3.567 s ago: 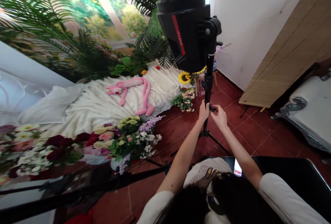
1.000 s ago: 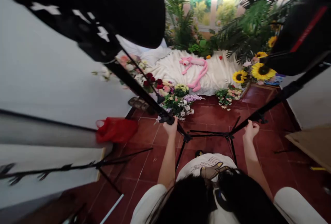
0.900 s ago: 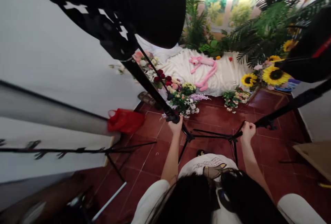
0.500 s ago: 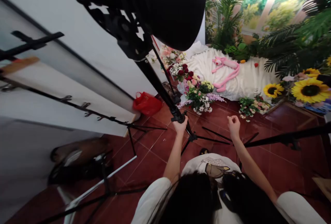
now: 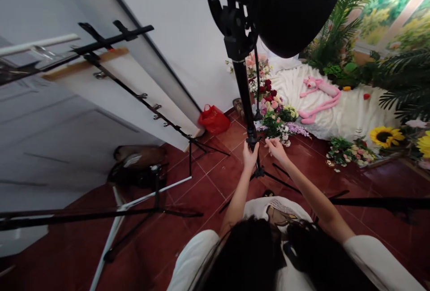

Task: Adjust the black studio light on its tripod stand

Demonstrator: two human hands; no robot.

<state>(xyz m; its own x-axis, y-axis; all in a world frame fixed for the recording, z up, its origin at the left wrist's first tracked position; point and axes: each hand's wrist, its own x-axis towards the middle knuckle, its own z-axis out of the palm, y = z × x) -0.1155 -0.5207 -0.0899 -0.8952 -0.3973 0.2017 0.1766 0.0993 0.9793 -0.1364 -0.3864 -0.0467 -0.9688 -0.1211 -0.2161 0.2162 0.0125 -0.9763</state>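
Observation:
A black light stand (image 5: pixel 244 96) rises in front of me, carrying a large dark lamp hood (image 5: pixel 289 9) at its top. My left hand (image 5: pixel 250 156) is closed around the pole, just under its black locking collar (image 5: pixel 251 140). Close to the right side of that collar is my right hand (image 5: pixel 278 151), its fingers curled together. Whether those fingertips touch the collar or hold something small cannot be made out. Below my hands, the stand's legs (image 5: pixel 280 181) spread over the floor.
A red plastic bag (image 5: pixel 215 120) sits by the wall. Artificial flowers (image 5: pixel 275 116) and a white cloth (image 5: pixel 359 112) with a pink plush toy (image 5: pixel 322 92) lie ahead. Clips hold a white board (image 5: pixel 161 107) on the left. A black bar (image 5: pixel 379 202) crosses at right; white tubing (image 5: pixel 110 233) stands lower left.
My right hand has moved left, from apart to beside the collar. My left hand remains on the stand. The view has turned left, and the stand now looks more upright.

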